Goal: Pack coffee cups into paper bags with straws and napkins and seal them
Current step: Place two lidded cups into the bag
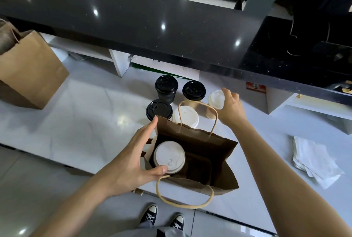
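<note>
Head view looks down on an open bag (213, 147) standing on the white counter (76, 122). One white-lidded cup (169, 157) sits inside the bag, at its left side. Left hand (133, 160) spreads its straight fingers over the bag's left edge, thumb touching the cup's lid. Beyond the bag stand five more cups; right hand (231, 106) curls around the rightmost one (215, 101). Napkins (312, 158) lie right of the bag; a second bag (28, 69) stands far left.
</note>
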Tool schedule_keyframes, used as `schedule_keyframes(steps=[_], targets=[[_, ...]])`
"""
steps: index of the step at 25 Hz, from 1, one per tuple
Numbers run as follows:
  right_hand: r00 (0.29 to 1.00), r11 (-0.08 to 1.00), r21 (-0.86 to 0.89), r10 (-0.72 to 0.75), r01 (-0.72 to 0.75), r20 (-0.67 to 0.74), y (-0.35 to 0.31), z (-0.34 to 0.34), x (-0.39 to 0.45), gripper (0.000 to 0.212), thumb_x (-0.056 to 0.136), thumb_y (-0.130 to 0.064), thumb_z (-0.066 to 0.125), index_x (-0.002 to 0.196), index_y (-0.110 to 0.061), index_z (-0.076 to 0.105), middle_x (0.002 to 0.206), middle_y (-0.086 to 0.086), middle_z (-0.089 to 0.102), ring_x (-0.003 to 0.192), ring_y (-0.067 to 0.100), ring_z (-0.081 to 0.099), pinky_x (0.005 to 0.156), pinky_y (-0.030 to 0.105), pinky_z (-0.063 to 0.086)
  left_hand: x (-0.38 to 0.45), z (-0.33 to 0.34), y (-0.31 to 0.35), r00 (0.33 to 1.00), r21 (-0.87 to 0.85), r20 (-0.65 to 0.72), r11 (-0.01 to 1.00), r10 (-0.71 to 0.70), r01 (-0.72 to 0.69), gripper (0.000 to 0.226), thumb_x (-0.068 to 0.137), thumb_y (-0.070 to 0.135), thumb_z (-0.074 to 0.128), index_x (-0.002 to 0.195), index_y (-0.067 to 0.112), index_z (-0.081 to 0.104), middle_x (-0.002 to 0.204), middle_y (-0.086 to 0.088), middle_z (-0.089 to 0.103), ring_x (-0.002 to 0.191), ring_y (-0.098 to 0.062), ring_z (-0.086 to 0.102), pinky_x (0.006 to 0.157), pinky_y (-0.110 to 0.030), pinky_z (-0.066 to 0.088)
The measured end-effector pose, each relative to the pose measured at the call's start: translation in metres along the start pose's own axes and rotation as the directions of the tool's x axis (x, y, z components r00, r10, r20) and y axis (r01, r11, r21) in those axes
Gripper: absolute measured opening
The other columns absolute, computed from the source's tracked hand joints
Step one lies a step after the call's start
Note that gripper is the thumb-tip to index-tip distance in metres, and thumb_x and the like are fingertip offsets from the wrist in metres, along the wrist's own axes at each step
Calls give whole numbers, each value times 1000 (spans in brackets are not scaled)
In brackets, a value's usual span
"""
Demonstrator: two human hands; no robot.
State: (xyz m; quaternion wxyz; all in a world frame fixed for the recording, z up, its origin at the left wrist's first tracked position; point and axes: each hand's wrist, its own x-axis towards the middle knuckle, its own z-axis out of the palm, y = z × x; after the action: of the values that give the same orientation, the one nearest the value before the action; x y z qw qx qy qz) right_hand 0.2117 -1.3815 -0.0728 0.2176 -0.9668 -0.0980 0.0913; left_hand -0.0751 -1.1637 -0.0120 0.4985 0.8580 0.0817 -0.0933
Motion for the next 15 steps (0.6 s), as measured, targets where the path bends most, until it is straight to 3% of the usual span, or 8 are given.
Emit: schedule_keyframes(steps=[3, 6, 11, 15], targets=[[998, 999, 14, 50, -50, -26, 7, 0, 0, 89, 86, -39, 82, 157, -24, 31, 150, 13, 34, 129, 40, 50, 106, 54, 48, -1, 0, 0, 1000, 2, 4, 1000, 3, -3, 111, 83, 42, 83, 149, 71, -2, 155, 46, 14, 133, 29, 22, 113, -26, 32], [996, 995, 58, 79, -77, -35, 15, 0, -6, 91, 80, -38, 87, 153, -18, 35, 142, 11, 30, 120, 39, 55, 91, 41, 54, -1, 1, -1, 1000, 9, 7, 1000, 15, -15, 112, 83, 40, 83, 150, 69, -2, 153, 47, 13, 134, 29, 21, 112, -23, 32], [987, 985, 146, 106, -88, -120, 23, -6, -34, 89, 70, -41, 92, 139, -18, 40, 140, 8, 41, 126, 34, 45, 103, 48, 47, -1, 1, -5, 999, 15, 12, 999, 31, -31, 113, 84, 39, 83, 154, 62, -4, 153, 48, 10, 133, 31, 19, 108, -15, 33], [958, 945, 322, 137, -50, -253, 22, -30, -77, 82, 70, -41, 90, 133, -22, 41, 126, -4, 50, 122, 28, 48, 101, 52, 47, 0, 1, -8, 999, 18, 29, 999, 33, -34, 114, 85, 39, 82, 155, 61, -5, 146, 56, 5, 126, 37, 18, 97, -3, 34]])
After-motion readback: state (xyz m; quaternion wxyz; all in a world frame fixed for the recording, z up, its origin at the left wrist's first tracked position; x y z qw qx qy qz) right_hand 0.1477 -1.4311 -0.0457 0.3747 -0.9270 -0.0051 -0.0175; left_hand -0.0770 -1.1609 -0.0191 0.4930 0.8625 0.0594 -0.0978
